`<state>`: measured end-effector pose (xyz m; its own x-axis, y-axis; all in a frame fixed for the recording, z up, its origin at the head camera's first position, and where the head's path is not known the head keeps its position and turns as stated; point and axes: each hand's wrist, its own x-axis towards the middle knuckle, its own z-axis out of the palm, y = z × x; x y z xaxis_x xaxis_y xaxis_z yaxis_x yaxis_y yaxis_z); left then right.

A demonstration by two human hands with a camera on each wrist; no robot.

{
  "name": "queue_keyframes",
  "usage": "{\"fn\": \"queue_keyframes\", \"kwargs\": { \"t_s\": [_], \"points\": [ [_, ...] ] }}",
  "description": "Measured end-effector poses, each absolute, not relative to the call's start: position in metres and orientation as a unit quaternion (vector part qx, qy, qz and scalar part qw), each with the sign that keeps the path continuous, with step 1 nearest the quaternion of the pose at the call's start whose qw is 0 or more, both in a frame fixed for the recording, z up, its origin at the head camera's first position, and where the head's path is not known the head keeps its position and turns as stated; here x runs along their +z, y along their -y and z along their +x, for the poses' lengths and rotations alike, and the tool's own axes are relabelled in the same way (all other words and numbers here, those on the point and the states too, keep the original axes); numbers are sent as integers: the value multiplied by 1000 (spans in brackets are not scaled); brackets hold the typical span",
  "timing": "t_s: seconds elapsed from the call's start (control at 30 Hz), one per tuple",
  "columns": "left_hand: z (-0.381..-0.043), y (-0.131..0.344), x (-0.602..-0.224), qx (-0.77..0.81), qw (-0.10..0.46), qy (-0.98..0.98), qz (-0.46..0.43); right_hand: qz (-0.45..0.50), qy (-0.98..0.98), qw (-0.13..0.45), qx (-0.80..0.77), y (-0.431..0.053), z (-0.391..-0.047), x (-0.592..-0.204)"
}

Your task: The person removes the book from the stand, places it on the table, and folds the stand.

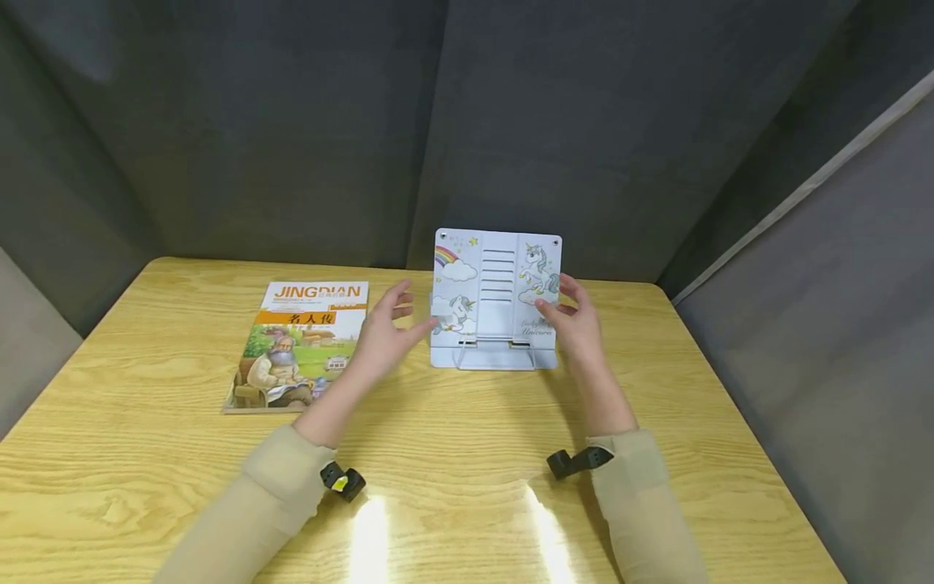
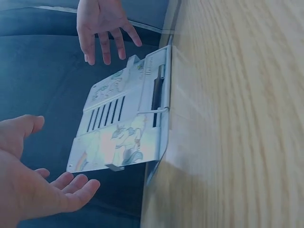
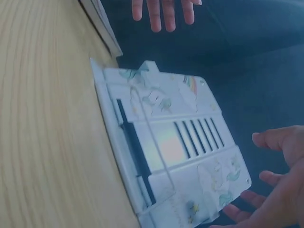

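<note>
A white metal book stand [image 1: 497,316] with unicorn pictures and slots in its middle panel stands tilted back on the table. My left hand [image 1: 385,337] is beside its left edge, fingers loosely bent and thumb toward the stand, holding nothing. At the right edge is my right hand [image 1: 580,324], its thumb overlapping the printed panel in the head view. From the left wrist, the right hand [image 2: 102,28] shows spread fingers apart from the stand. In the right wrist view, fingertips [image 3: 235,211] are close by the stand's edge, with the thumb held away. A wire holder [image 1: 496,369] spans the front ledge.
An illustrated book [image 1: 292,349] lies face up on the wooden table [image 1: 452,462], left of the stand and partly behind my left forearm. Dark grey curtains [image 1: 292,138] rise behind the table's back edge, and a grey partition [image 1: 839,284] stands on the right.
</note>
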<state>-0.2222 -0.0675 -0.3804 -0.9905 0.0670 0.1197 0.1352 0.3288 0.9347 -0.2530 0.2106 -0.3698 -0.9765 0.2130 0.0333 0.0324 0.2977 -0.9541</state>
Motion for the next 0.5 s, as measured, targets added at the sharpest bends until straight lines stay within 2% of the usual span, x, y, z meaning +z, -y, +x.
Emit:
{"fn": "queue_keyframes", "kwargs": {
  "t_s": [0.3, 0.5],
  "points": [
    [-243, 54, -391, -581, 9, 813, -46, -122, 803, 74, 578, -218, -268, -378],
    [-258, 48, -398, -586, 18, 809, -43, -121, 818, 68, 558, -221, -281, -381]
  ]
}}
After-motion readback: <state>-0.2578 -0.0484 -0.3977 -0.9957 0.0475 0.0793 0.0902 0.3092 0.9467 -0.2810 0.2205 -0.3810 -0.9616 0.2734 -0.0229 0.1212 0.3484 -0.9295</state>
